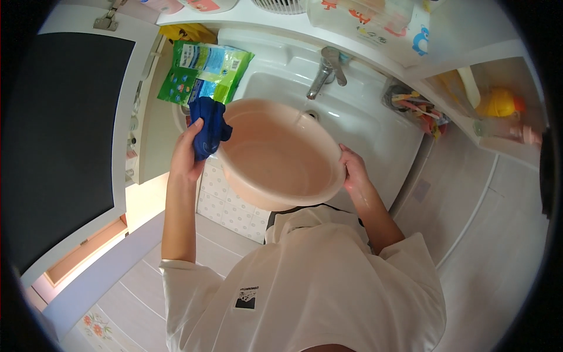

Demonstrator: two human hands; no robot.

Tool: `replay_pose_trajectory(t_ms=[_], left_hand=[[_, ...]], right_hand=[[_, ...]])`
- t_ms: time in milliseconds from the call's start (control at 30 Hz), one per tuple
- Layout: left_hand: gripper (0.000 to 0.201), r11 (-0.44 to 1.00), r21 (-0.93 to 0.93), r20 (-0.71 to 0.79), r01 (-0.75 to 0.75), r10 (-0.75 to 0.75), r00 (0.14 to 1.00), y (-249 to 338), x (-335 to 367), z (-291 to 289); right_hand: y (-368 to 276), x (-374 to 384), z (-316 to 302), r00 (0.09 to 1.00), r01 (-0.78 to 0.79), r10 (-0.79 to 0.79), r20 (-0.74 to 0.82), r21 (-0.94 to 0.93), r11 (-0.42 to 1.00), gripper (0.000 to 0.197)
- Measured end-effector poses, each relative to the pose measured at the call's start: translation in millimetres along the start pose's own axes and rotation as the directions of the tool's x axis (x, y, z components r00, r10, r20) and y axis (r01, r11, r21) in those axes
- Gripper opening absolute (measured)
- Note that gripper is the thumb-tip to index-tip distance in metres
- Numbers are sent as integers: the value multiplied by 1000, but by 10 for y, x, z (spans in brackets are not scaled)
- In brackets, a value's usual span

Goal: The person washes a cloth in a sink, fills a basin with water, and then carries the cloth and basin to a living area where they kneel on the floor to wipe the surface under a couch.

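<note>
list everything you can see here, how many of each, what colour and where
basin: 1, peach, over the sink's front
cloth: 1, dark blue, at the basin's left rim
sink: 1, white, behind the basin
tap: 1, silver, sink's far side
packet: 1, mostly green, left of the tap
shelf: 1, white, top
box: 1, whitish with coloured pictures, on the shelf
small items: several, mixed, right of the sink
panel: 1, black, far left
tiles: several, white patterned, lower left of the basin
shirt: 1, off-white, bottom centre
left hand: 1, holding the cloth
right hand: 1, gripping the basin's right rim
</note>
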State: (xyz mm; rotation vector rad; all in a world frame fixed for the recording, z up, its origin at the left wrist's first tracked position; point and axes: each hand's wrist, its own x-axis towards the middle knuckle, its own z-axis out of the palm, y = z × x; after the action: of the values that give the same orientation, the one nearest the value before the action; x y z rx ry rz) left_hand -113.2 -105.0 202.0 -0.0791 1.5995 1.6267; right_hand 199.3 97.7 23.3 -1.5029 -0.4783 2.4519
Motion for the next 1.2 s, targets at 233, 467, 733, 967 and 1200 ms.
replay_pose_trajectory(t_ms=[233,467,733,967,1200], left_hand=[[54,995,-41,24,91,-90,996,-94,253,-123],[58,996,-30,-50,82,-84,995,-74,273,-189],[58,995,-97,94,-15,25,995,216,377,312],[53,986,-137,252,95,-58,966,299,797,746],[54,990,-108,304,85,-49,951,308,839,1127]], right_hand=[[-202,-243,-5,999,49,-45,18,-370,928,42],[-189,-238,19,992,124,-111,55,-453,883,38],[111,314,-280,996,6,40,83,-490,872,32],[326,524,-383,937,-166,271,219,-404,900,15],[648,758,-583,870,-323,398,290,-274,906,10]])
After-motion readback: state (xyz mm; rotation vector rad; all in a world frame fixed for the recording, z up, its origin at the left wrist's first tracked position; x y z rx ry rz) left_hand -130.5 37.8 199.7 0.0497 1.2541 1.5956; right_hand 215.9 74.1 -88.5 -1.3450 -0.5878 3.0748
